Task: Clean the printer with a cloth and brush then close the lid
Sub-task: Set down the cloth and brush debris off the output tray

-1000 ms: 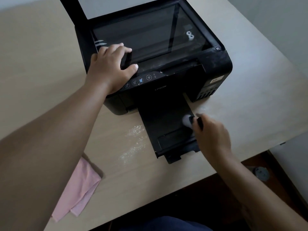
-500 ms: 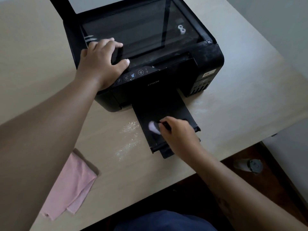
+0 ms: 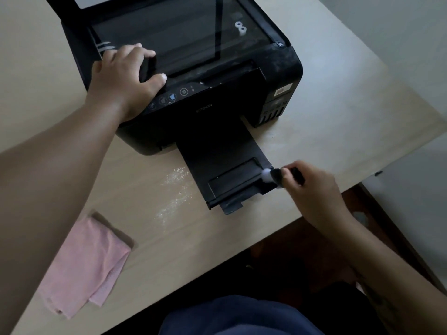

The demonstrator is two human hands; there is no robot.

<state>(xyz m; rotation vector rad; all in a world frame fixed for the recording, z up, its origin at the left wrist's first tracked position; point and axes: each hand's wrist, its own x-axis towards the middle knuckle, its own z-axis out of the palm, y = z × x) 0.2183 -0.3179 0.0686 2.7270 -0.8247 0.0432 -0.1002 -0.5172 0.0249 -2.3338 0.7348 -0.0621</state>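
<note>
A black printer stands on the table with its scanner lid raised and the glass exposed. Its output tray is pulled out toward me. My left hand rests flat on the printer's front left corner, partly over the control panel, holding nothing. My right hand grips a small black brush; its white bristles touch the tray's right front edge. A pink cloth lies on the table at the lower left, apart from both hands.
White dust is scattered on the beige table left of the tray. Two small white rings show at the glass's right side. The table's near edge runs just below the tray, with dark floor beyond.
My right hand swept the brush left across the output tray, then back right to the tray's right front edge. My left hand stayed on the printer.
</note>
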